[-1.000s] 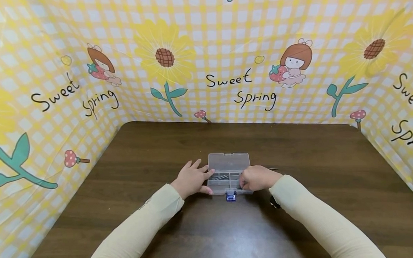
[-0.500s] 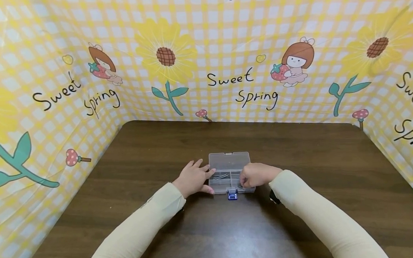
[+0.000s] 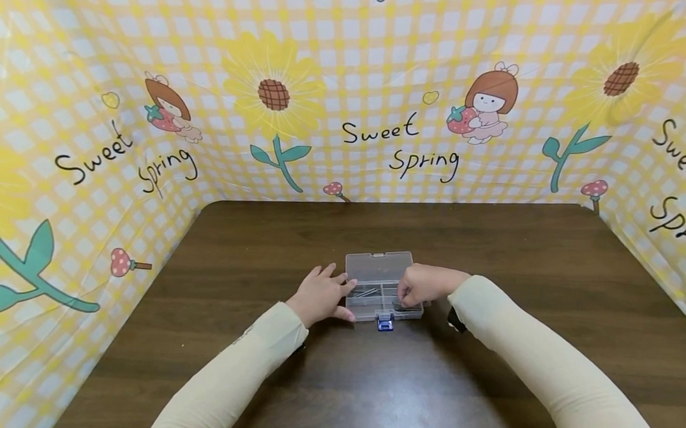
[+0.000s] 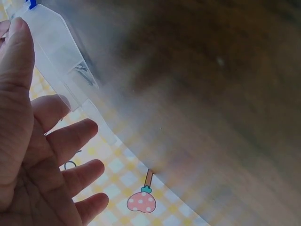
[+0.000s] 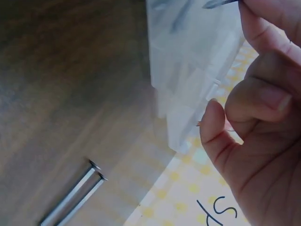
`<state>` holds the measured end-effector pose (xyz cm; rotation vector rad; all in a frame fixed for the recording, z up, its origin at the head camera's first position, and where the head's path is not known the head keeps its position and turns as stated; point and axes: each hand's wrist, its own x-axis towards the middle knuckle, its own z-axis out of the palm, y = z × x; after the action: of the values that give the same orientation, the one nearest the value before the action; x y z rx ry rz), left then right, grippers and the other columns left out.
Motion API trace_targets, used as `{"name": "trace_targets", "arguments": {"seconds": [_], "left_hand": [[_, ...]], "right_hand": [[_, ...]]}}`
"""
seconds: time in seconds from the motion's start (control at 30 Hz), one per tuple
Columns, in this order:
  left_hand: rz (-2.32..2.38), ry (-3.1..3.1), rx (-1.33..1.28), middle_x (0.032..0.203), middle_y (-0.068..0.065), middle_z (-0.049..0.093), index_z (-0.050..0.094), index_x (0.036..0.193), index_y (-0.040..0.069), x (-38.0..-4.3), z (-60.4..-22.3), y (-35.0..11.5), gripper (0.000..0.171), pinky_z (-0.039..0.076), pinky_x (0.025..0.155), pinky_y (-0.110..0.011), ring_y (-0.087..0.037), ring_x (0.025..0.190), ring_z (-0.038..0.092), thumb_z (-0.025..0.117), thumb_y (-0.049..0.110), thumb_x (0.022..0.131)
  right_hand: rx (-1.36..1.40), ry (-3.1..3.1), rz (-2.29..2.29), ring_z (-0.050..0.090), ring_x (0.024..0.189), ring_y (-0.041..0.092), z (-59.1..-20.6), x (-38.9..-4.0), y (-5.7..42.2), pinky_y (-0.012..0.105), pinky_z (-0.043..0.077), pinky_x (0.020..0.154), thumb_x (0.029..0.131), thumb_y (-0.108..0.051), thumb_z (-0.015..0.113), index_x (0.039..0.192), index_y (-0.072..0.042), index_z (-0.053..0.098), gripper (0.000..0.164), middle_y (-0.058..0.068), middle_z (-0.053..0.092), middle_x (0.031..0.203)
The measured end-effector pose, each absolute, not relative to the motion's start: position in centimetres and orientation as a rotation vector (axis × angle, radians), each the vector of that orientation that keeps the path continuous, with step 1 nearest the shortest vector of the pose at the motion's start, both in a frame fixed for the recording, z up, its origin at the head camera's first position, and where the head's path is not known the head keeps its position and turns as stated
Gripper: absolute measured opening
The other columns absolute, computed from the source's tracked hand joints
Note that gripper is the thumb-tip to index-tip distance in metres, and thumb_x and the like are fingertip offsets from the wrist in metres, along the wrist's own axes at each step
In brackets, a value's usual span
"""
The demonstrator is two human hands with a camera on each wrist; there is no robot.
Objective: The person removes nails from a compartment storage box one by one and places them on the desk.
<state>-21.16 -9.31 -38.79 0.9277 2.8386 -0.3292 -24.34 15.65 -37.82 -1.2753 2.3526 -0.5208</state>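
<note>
A clear plastic divided box (image 3: pixel 378 268) stands on the table with its lid raised and its blue latch (image 3: pixel 385 323) toward me. Nails (image 3: pixel 365 293) lie in its back left compartment. My left hand (image 3: pixel 320 297) has its fingers spread at the box's left side, thumb by the front corner and forefinger at the edge. Above the front right compartment, my right hand (image 3: pixel 425 283) pinches a nail (image 5: pixel 220 4) between thumb and forefinger. Its pointed end shows in the right wrist view; the rest is hidden by the fingers. Dark slim pieces lie in the compartment below.
In the right wrist view, two nails (image 5: pixel 77 193) lie side by side on the brown wooden table (image 3: pixel 252 243), outside the box. A yellow checked cloth (image 3: pixel 366 79) stands round the back and sides of the table.
My right hand has risen slightly from the front right compartment, uncovering more of it. The left hand stays at the box's left side.
</note>
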Motion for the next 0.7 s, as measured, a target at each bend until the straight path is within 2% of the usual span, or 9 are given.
{"name": "trace_targets", "arguments": {"seconds": [0.2, 0.4, 0.7], "left_hand": [[-0.347, 2.829, 0.937, 0.142, -0.005, 0.05, 0.047, 0.144, 0.02, -21.2, -38.7, -9.3, 0.077, 0.028, 0.109, -0.049, -0.034, 0.137, 0.034, 0.054, 0.064, 0.081], [-0.356, 2.829, 0.917, 0.142, -0.004, 0.049, 0.047, 0.144, 0.021, -21.3, -38.8, -9.3, 0.077, 0.028, 0.109, -0.048, -0.033, 0.137, 0.034, 0.053, 0.064, 0.08], [-0.342, 2.838, 0.935, 0.141, -0.005, 0.051, 0.048, 0.143, 0.02, -21.2, -38.8, -9.3, 0.077, 0.028, 0.109, -0.048, -0.034, 0.136, 0.036, 0.054, 0.064, 0.08]], "right_hand": [[-1.202, 2.367, -0.508, 0.041, 0.049, -0.001, -36.3, -24.1, 15.6, 0.02, 0.041, 0.054, 0.08, 0.001, 0.056, 0.064, -0.012, 0.06, 0.021, -0.012, 0.049, 0.061], [-1.154, 2.454, -0.444, 0.037, 0.05, 0.001, -36.1, -24.4, 16.3, 0.018, 0.033, 0.053, 0.077, 0.0, 0.057, 0.061, -0.012, 0.059, 0.02, -0.012, 0.045, 0.058], [-1.114, 2.514, -0.413, 0.039, 0.053, 0.002, -36.3, -24.9, 18.6, 0.019, 0.035, 0.052, 0.073, -0.002, 0.06, 0.064, -0.009, 0.063, 0.012, -0.011, 0.051, 0.059]]}}
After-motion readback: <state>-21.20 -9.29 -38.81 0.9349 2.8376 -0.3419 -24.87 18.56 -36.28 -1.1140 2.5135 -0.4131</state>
